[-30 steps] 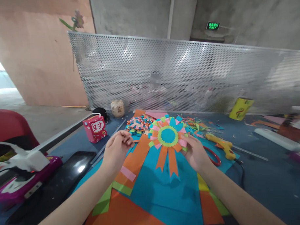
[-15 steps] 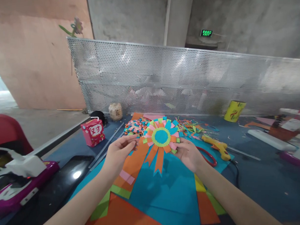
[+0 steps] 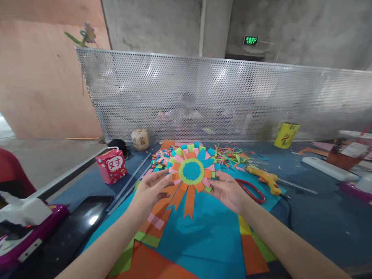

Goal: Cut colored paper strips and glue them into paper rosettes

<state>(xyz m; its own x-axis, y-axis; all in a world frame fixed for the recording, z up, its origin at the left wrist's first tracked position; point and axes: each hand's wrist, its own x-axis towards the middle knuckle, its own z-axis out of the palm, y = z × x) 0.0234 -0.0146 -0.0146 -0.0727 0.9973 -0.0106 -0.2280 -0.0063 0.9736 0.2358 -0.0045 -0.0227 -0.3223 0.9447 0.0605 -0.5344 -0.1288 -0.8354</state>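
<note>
A paper rosette (image 3: 192,171) with a blue centre, a green zigzag ring, looped strips in several colours and two orange tails is held up, facing me, above the blue paper sheets (image 3: 201,237). My right hand (image 3: 228,192) pinches its right edge between thumb and fingers. At the left edge, my left hand (image 3: 155,189) has its thumb and fingertips closed on the strips, the lower fingers curled beneath. Behind the rosette, partly covered by it, lies a pile of looped coloured pieces (image 3: 161,155).
A yellow glue gun (image 3: 265,179) lies at the right, near red-handled scissors (image 3: 253,192). Paper scraps (image 3: 231,156) lie behind. On the left are a pink box (image 3: 112,166), a dark phone or tablet (image 3: 76,221) and a purple power strip (image 3: 33,234). A perforated metal screen (image 3: 175,90) borders the back.
My left hand has come from beside the rosette onto its left edge, fingers spreading from a pinch. The rosette has shifted slightly left in view, still in my right hand.
</note>
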